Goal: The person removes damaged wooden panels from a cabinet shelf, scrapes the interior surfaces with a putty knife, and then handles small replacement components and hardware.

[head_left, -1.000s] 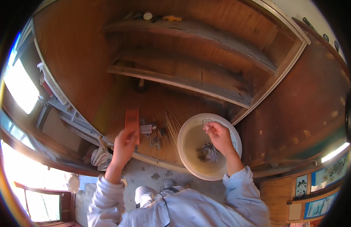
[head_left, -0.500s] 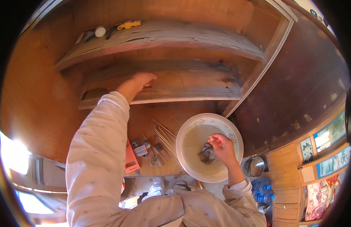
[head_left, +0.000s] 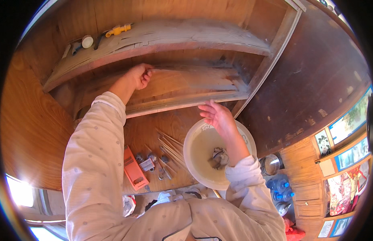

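My left hand (head_left: 140, 76) reaches onto the lower shelf (head_left: 186, 103). Its fingers are closed at the edge of a thin brown sheet (head_left: 174, 83) lying there, and the fingertips are partly hidden. Over the far rim of a wide white basin (head_left: 189, 160), my right hand (head_left: 217, 116) hangs with fingers loosely apart and nothing in them. Cloudy water fills the basin, and a crumpled dark-and-light cloth (head_left: 219, 157) lies in it.
On the dusty upper shelf (head_left: 162, 37) lie a yellow valve-like fitting (head_left: 119, 30) and a white round piece (head_left: 87, 41). Below, an orange-red plastic case (head_left: 133, 170), thin sticks (head_left: 170, 146) and small metal parts sit left of the basin. Blue water bottles (head_left: 281, 188) stand at right.
My right hand has risen from over the cloth to the basin's far rim, its fingers loosening. My left hand has shifted slightly left and farther back, its fingers closing at the sheet's edge.
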### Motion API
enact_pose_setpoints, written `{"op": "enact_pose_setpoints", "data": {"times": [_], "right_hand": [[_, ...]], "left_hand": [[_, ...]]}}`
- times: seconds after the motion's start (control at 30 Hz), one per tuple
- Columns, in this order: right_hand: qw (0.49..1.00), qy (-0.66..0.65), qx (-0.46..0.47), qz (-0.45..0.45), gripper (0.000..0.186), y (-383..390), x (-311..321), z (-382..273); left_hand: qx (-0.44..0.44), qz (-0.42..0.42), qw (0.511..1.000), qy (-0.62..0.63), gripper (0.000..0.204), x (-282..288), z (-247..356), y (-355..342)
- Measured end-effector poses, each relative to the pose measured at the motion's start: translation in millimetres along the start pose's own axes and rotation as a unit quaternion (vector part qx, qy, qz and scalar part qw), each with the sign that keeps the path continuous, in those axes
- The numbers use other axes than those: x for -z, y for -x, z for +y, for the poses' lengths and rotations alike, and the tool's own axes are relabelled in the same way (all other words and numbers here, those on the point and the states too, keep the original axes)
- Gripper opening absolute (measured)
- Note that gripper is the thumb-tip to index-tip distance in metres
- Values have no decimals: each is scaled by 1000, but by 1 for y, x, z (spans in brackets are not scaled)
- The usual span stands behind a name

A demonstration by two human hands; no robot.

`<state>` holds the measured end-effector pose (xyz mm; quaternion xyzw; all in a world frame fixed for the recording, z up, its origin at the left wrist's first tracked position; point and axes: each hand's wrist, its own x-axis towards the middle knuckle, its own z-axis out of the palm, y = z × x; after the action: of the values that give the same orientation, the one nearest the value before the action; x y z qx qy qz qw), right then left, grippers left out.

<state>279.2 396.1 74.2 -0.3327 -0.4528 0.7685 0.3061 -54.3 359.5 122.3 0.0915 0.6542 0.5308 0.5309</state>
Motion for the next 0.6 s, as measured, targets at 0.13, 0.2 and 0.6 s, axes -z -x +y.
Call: {"op": "enact_pose_setpoints", "data": {"times": [0.13, 0.2, 0.6], "right_hand": [[981, -181, -72, -26, 35, -50, 7, -9], [953, -266, -104, -97, 34, -64, 7, -16], [990, -122, -50, -59, 16, -54, -5, -1]], "left_hand": [[-6, -73, 990, 119, 22, 18, 24, -4], [6, -83, 994, 64, 21, 23, 20, 6], [-65, -27, 997, -2, 8, 62, -32, 70]]}}
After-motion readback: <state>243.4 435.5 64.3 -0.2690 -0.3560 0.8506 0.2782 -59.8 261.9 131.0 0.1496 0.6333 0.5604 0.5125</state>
